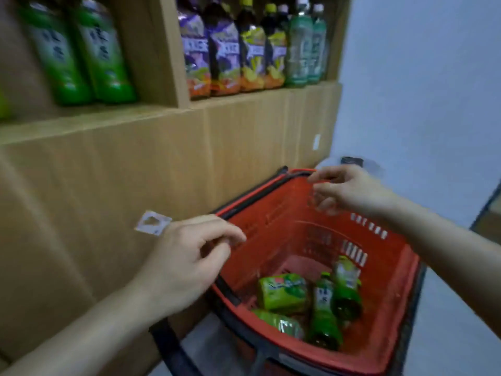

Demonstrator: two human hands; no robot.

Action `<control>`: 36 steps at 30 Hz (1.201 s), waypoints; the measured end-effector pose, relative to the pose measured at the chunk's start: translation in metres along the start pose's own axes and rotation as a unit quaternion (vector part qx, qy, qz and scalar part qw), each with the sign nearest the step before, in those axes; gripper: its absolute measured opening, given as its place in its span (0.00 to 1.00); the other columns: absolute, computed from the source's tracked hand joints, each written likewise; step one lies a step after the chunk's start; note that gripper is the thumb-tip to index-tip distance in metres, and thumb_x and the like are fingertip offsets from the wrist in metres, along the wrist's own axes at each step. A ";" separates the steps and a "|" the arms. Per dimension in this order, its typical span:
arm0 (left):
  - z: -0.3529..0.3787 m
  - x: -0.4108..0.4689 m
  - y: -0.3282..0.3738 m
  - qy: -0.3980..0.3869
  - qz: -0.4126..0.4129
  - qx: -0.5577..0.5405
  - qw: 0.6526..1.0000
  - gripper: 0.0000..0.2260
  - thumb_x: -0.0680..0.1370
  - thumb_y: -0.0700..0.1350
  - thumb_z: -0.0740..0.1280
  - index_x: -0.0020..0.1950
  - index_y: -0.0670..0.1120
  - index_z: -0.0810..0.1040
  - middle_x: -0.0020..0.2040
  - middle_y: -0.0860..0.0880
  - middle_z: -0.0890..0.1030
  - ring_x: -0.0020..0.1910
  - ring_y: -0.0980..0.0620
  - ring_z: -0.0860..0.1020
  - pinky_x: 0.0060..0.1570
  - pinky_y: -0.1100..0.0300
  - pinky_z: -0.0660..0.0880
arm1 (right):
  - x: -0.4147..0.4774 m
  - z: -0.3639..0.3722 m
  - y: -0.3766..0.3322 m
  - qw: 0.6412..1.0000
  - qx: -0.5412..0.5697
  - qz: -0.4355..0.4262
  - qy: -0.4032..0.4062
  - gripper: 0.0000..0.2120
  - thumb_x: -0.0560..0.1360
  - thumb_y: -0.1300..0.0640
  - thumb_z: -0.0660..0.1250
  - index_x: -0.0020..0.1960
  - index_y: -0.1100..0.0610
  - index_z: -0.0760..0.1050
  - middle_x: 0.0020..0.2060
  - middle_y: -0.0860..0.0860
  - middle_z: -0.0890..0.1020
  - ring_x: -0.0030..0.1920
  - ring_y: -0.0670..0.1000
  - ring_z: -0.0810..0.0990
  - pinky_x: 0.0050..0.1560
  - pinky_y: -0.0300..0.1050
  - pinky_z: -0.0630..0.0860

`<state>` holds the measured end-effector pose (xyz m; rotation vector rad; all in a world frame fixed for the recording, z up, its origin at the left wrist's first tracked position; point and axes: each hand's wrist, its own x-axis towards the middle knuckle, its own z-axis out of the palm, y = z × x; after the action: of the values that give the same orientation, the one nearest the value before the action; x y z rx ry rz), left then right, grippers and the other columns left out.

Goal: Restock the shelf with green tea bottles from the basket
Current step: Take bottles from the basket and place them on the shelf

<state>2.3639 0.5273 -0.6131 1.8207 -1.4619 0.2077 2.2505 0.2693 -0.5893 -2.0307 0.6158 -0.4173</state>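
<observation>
A red plastic basket [390, 316] with a black rim stands on the floor at the lower right, against the wooden shelf unit. Several green tea bottles [325, 308] lie in its bottom. Two green tea bottles [78, 52] stand upright in the upper-left shelf compartment [89, 115]. My left hand [187, 259] hovers over the basket's left rim with loosely curled fingers, holding nothing. Above the basket's far edge, my right hand [349, 191] is also empty, its fingers loosely bent.
The right shelf compartment holds purple-labelled and yellow-labelled dark bottles [230, 50] and pale green bottles [306, 44]. A plain wooden cabinet front [108, 172] runs below the shelf. A white wall [420, 90] stands at the right. Grey floor shows beneath the basket.
</observation>
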 end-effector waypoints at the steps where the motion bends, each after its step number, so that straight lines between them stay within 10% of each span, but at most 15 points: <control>1: 0.013 0.002 0.003 -0.029 0.002 0.009 1.000 0.09 0.72 0.40 0.64 0.42 0.51 0.83 0.40 0.59 0.82 0.42 0.63 0.80 0.44 0.71 0.71 | 0.004 -0.010 0.028 0.999 -0.049 0.014 -0.003 0.06 0.77 0.64 0.65 0.46 0.54 0.76 0.34 0.56 0.80 0.25 0.48 0.77 0.25 0.37 0.73; 6: 0.081 0.028 0.014 -0.155 -0.046 0.052 0.985 0.10 0.71 0.42 0.64 0.43 0.52 0.83 0.42 0.60 0.82 0.44 0.64 0.80 0.48 0.63 0.74 | 0.009 -0.031 0.123 0.950 -0.292 0.028 -0.108 0.14 0.75 0.53 0.68 0.60 0.54 0.77 0.50 0.51 0.83 0.49 0.50 0.81 0.49 0.40 0.74; 12: 0.182 0.091 0.004 -0.266 -0.129 0.100 0.950 0.10 0.75 0.44 0.65 0.55 0.51 0.81 0.50 0.52 0.84 0.51 0.55 0.80 0.53 0.62 0.72 | 0.006 -0.033 0.131 0.932 -0.324 -0.003 -0.164 0.31 0.74 0.42 0.66 0.73 0.50 0.62 0.67 0.53 0.75 0.65 0.55 0.74 0.65 0.49 0.70; 19: 0.303 0.093 -0.030 -0.332 -0.294 0.010 0.896 0.19 0.75 0.58 0.65 0.60 0.47 0.77 0.56 0.46 0.81 0.56 0.45 0.79 0.49 0.58 0.73 | -0.003 -0.041 0.134 0.992 -0.109 0.042 -0.046 0.28 0.74 0.44 0.68 0.71 0.47 0.64 0.46 0.49 0.81 0.42 0.47 0.80 0.48 0.44 0.76; 23: 0.359 0.072 -0.022 -0.492 -0.298 0.023 0.818 0.42 0.65 0.73 0.57 0.71 0.49 0.68 0.69 0.44 0.73 0.67 0.43 0.72 0.65 0.52 0.68 | -0.009 -0.046 0.141 0.994 0.027 0.083 0.066 0.23 0.75 0.51 0.68 0.68 0.47 0.67 0.42 0.51 0.81 0.34 0.43 0.75 0.39 0.41 0.71; 27: 0.395 0.078 -0.011 -0.467 -0.429 -0.008 0.773 0.47 0.68 0.62 0.70 0.77 0.45 0.51 0.74 0.40 0.63 0.71 0.38 0.64 0.69 0.46 0.63 | -0.016 -0.050 0.144 0.982 0.082 0.133 0.105 0.23 0.74 0.54 0.69 0.67 0.47 0.67 0.43 0.50 0.78 0.33 0.42 0.73 0.34 0.37 0.70; 31: 0.404 0.086 -0.002 -0.509 -0.280 0.085 0.810 0.33 0.70 0.64 0.57 0.71 0.48 0.64 0.70 0.41 0.71 0.66 0.39 0.72 0.65 0.48 0.70 | -0.014 -0.050 0.143 0.983 0.050 0.167 0.061 0.27 0.74 0.53 0.69 0.70 0.47 0.64 0.41 0.45 0.77 0.36 0.41 0.75 0.37 0.37 0.70; 36: 0.384 0.082 -0.009 -0.467 -0.221 0.240 0.822 0.38 0.68 0.53 0.73 0.73 0.44 0.60 0.69 0.44 0.71 0.66 0.42 0.72 0.61 0.45 0.72 | -0.008 -0.056 0.142 0.969 -0.068 0.237 -0.024 0.32 0.74 0.49 0.67 0.74 0.48 0.59 0.48 0.45 0.76 0.45 0.47 0.76 0.44 0.41 0.70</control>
<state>2.2718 0.2159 -0.8340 2.8496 -1.6019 -0.7217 2.1782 0.1741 -0.6841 -1.9309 1.0916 -0.0404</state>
